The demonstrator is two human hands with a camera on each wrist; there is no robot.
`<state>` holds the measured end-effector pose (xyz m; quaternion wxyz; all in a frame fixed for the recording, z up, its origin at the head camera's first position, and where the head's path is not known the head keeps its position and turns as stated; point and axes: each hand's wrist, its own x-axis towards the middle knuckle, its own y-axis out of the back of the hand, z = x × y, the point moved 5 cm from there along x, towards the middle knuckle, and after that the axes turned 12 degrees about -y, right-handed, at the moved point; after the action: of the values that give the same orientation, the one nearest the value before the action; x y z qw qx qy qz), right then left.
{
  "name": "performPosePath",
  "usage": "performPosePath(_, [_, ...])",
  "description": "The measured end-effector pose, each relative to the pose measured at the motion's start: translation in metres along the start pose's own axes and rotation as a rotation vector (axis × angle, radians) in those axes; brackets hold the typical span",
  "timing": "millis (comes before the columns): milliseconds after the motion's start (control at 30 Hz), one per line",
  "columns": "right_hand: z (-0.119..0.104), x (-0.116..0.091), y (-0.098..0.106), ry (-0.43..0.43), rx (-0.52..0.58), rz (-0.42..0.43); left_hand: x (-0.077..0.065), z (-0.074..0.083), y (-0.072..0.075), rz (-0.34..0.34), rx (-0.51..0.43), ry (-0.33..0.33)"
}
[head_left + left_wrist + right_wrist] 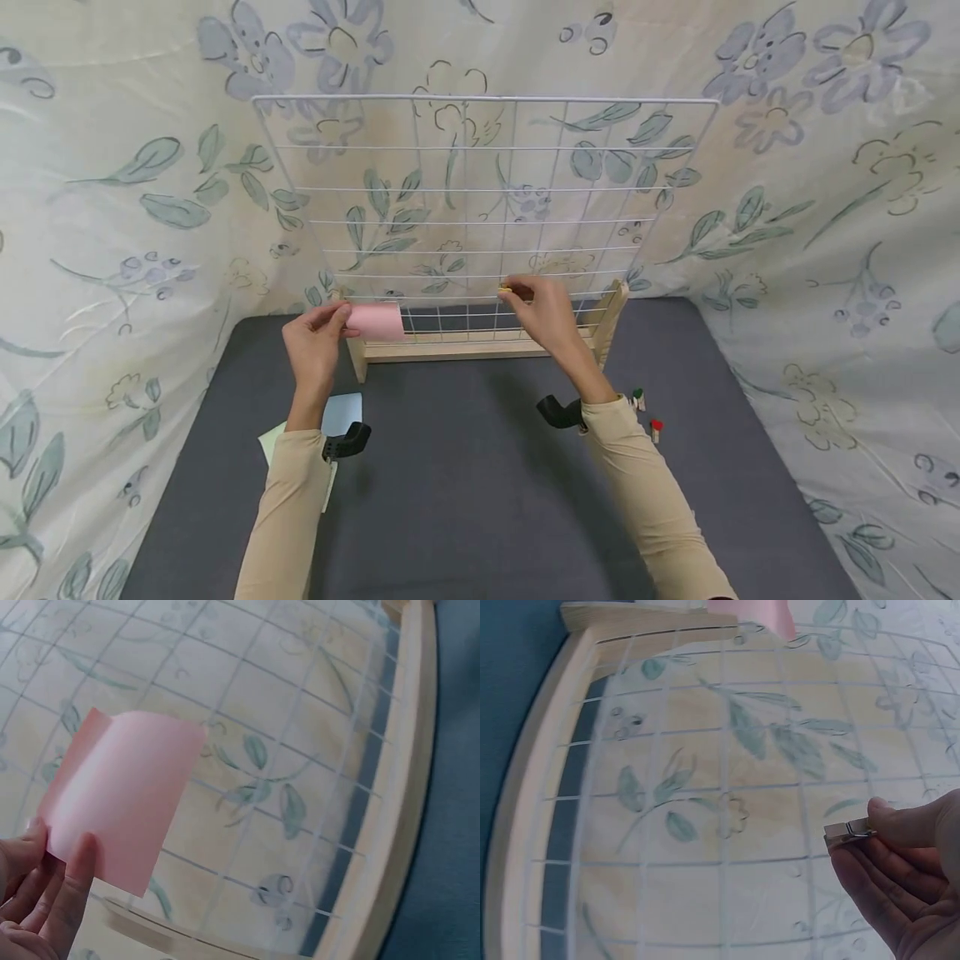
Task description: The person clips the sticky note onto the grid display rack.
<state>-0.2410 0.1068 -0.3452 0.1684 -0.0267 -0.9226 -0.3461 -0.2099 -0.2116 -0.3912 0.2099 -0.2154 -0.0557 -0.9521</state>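
My left hand pinches a pink sheet of paper by its left edge, in front of the lower left of a white wire grid. In the left wrist view the pink sheet is slightly curved, with thumb and fingers at its near edge. My right hand is raised before the middle of the grid and pinches a small wooden clothespin. The right wrist view shows the clothespin between thumb and fingers, its end pointing away from the palm.
The grid stands in a wooden base on a dark grey table. A light blue sheet and a pale green sheet lie by the left forearm. Beside the right forearm are a red-topped clothespin and a green-topped one.
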Motion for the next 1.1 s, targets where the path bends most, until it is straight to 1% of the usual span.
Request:
performPosePath(167, [-0.018, 0.014, 0.006, 0.034, 0.022, -0.005, 0.013, 0.008, -0.002, 0.005, 0.008, 0.001])
performPosePath(400, [-0.041, 0.029, 0.012, 0.07, 0.041, -0.011, 0.026, 0.022, -0.004, 0.005, 0.004, 0.0])
performPosePath(467, [-0.045, 0.033, 0.014, 0.075, 0.046, -0.009, 0.03, 0.027, -0.006, 0.007, -0.018, -0.001])
performPosePath(633, [-0.055, 0.04, 0.019, 0.097, 0.06, 0.003, 0.039, 0.038, -0.009, 0.001, -0.056, -0.03])
performPosePath(767, [-0.063, 0.045, 0.022, 0.11, 0.079, 0.011, 0.045, 0.046, -0.011, -0.002, -0.069, -0.047])
performPosePath(967, [-0.076, 0.054, 0.026, 0.118, 0.079, 0.017, 0.055, 0.058, -0.014, -0.001, -0.041, -0.072])
performPosePath(1033, [-0.082, 0.057, 0.026, 0.126, 0.078, 0.015, 0.059, 0.063, -0.014, 0.003, -0.038, -0.087])
performPosePath(1100, [-0.088, 0.059, 0.027, 0.128, 0.078, 0.011, 0.064, 0.068, -0.015, 0.005, -0.031, -0.117])
